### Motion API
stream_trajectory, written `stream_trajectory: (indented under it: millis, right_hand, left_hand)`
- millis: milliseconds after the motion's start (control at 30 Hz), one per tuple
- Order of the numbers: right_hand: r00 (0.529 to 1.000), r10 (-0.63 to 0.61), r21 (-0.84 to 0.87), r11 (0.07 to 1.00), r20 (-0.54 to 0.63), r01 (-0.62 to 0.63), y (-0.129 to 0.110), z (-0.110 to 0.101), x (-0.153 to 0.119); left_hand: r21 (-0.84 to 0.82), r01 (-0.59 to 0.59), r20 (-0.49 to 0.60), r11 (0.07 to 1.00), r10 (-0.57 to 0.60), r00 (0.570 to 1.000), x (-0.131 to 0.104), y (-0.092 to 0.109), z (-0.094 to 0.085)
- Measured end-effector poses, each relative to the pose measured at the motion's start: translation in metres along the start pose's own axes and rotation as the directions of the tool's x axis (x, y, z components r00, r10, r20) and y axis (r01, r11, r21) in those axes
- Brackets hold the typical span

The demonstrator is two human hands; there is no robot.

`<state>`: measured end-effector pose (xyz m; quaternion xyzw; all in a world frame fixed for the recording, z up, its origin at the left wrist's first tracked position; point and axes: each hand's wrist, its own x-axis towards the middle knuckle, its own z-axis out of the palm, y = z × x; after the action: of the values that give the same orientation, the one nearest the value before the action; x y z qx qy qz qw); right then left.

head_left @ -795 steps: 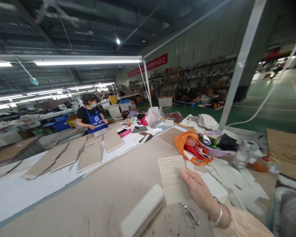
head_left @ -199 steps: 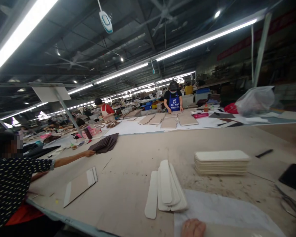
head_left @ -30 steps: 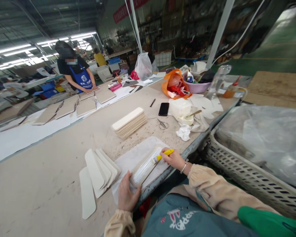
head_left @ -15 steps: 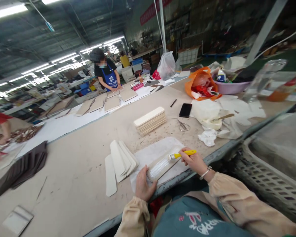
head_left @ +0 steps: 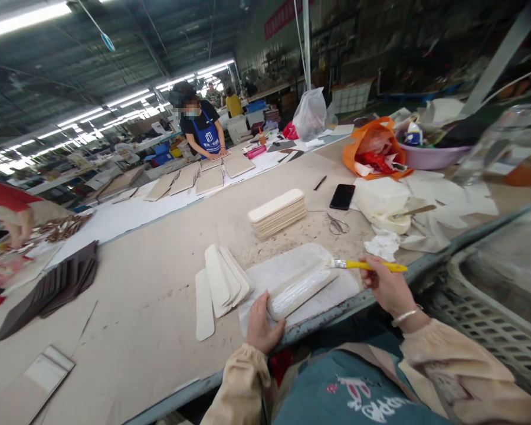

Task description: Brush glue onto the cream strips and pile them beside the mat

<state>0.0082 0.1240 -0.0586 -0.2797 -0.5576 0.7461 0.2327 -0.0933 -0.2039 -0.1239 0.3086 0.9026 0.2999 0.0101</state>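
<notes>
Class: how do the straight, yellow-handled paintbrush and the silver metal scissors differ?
The straight, yellow-handled paintbrush is held in the right hand; the silver metal scissors lie on the beige tabletop, untouched. The paintbrush has one handle; the scissors have two loops. Both show silvery metal.

You cannot tell whether the bristles of your brush [head_left: 353, 265] touch the board [head_left: 298, 293]. The lower edge crops your apron [head_left: 327, 383]; the right edge, the basket [head_left: 478, 302].

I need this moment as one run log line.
left hand: on strip; right hand: holds brush; scissors: on table, near phone
</notes>
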Motion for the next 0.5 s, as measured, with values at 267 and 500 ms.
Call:
stream_trajectory:
  millis: [267,500]
  right_hand:
    - [0.989,0.108,0.259,0.957,0.098,-0.131,-0.002,-0.016,-0.011]
    - [0.926,0.167,0.018,0.983,0.338,-0.184,0.028,0.062,-0.048]
  left_hand:
    - [-0.047,0.031,-0.064,0.998,-0.034,0.997,-0.006,0.000,0.000]
    - [-0.089,0.025,-0.081,0.996,-0.033,0.996,-0.003,0.001,0.000]
